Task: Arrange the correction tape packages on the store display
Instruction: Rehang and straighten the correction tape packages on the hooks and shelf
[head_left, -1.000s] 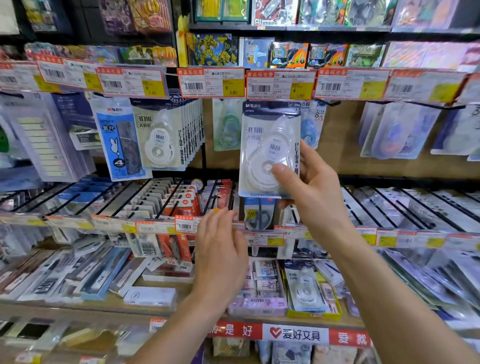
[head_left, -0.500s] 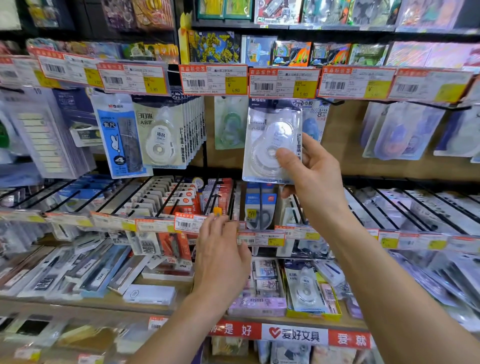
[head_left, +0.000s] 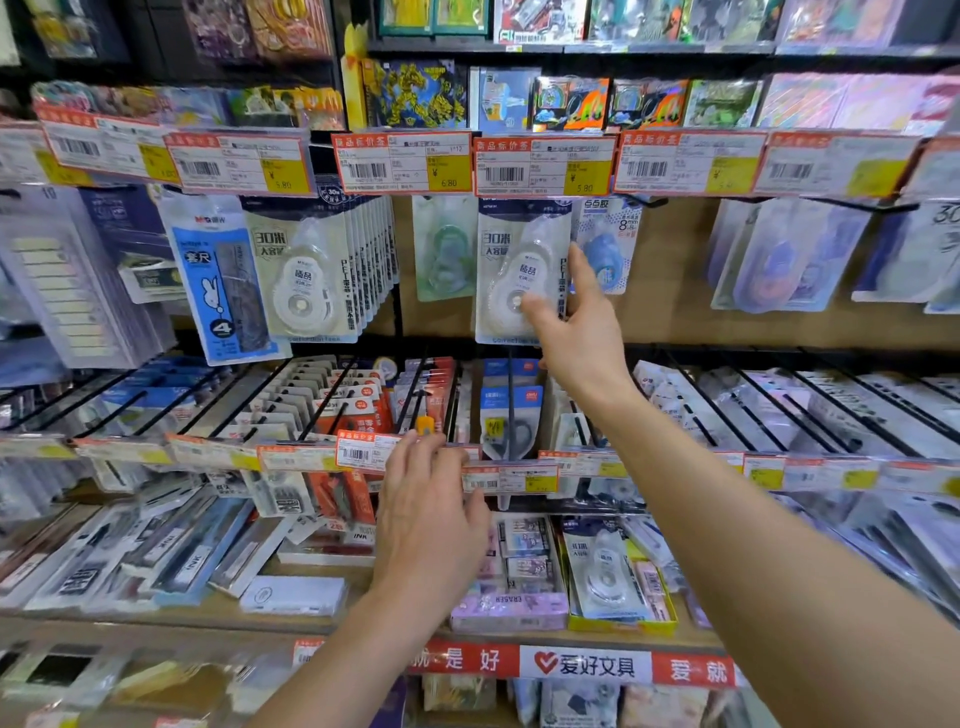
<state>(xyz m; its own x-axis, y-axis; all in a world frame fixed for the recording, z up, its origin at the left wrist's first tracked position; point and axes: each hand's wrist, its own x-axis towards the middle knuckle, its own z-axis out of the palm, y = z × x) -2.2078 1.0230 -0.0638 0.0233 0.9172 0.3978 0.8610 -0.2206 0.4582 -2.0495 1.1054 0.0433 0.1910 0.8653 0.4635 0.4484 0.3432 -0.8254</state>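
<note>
Lifted under its price tag (head_left: 543, 166), correction tape package (head_left: 506, 270) is pinched by right hand (head_left: 584, 332), left hand (head_left: 426, 514) rested slack on lower rail (head_left: 511, 478); hooking judged underway, hole alignment needed.

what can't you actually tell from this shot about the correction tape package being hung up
- Head view: whether the correction tape package sits on its peg. The price tag covers its top.
- Head view: whether the right hand pinches the package or only touches it. The package hides its other fingers.
- Head view: the price on the far-right tag, which is blurred.
</note>
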